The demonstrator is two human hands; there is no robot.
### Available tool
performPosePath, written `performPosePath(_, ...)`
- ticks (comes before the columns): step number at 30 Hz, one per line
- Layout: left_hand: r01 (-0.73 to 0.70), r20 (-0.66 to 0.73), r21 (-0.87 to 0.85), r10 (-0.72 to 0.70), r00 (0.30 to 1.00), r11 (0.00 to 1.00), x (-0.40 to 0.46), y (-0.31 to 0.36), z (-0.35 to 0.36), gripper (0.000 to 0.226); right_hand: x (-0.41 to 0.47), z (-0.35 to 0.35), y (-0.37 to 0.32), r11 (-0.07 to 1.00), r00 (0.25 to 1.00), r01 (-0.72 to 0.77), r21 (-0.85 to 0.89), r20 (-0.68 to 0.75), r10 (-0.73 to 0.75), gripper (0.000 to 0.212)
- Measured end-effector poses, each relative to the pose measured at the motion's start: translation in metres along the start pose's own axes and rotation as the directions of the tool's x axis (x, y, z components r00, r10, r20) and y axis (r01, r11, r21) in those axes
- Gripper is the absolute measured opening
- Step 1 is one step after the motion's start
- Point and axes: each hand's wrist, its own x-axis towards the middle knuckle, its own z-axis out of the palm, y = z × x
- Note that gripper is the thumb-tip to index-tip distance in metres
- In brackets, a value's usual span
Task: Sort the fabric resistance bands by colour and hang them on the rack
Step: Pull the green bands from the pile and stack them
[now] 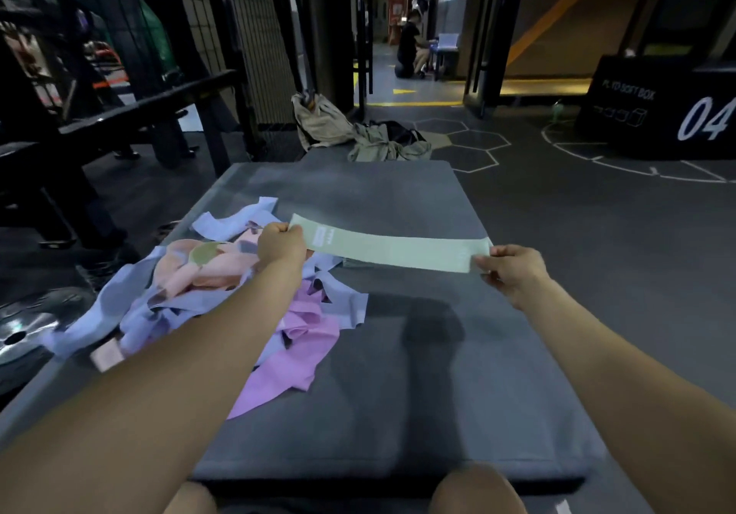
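Note:
A pale green fabric band (392, 249) is stretched flat between both hands, just above the grey mat (418, 394). My left hand (280, 243) pinches its left end and my right hand (515, 270) pinches its right end. More pale green fabric (354, 263) peeks out under the band's lower edge. On the mat's left lies a tangled pile: lavender-blue bands (119, 306), peach-pink bands (207, 268), purple bands (294, 350) and one olive-green band (205, 254). No hanging rack can be made out.
A black bench (159, 107) and weight plates (24, 330) stand to the left. Bags and clothes (358, 135) lie on the floor beyond the mat. A black plyo box (669, 107) is at the far right. A person (410, 47) sits in the corridor.

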Motion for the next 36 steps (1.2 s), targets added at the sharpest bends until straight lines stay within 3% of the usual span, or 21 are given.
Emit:
performPosePath(4, -0.016, 0.021, 0.092, 0.015, 1.0, 0.996, 0.012, -0.005, 0.033, 0.03, 0.044, -0.006, -0.002, 0.995, 0.986, 0.045, -0.086, -0.154, -0.058, 0.024)
performPosePath(10, -0.065, 0.086, 0.269, 0.043, 0.995, 0.961, 0.045, -0.016, 0.072, 0.017, 0.097, -0.008, -0.004, 0.958, 0.948, 0.07, -0.279, -0.281, -0.151, 0.016)
performPosePath(14, -0.07, 0.106, 0.329, 0.037, 0.994, 0.942, 0.063, -0.031, 0.09, 0.014, 0.117, -0.003, -0.001, 0.889, 0.932, 0.108, -0.444, -0.265, -0.246, 0.012)
performPosePath(18, -0.109, 0.138, 0.407, 0.057, 0.989, 0.907, 0.072, -0.04, 0.104, 0.008, 0.129, 0.0, 0.009, 0.851, 0.937, 0.086, -0.518, -0.248, -0.246, 0.014)
performPosePath(23, -0.16, 0.158, 0.527, 0.089, 0.983, 0.835, 0.081, -0.048, 0.11, 0.012, 0.135, -0.002, 0.017, 0.819, 0.935, 0.088, -0.567, -0.237, -0.265, 0.015)
performPosePath(29, -0.141, 0.132, 0.555, 0.081, 0.988, 0.82, 0.084, -0.054, 0.111, 0.005, 0.141, -0.001, 0.022, 0.793, 0.935, 0.101, -0.6, -0.215, -0.282, 0.014)
performPosePath(36, -0.165, 0.135, 0.58, 0.105, 0.985, 0.798, 0.081, -0.058, 0.113, 0.017, 0.144, 0.0, 0.027, 0.734, 0.93, 0.118, -0.669, -0.184, -0.317, 0.017)
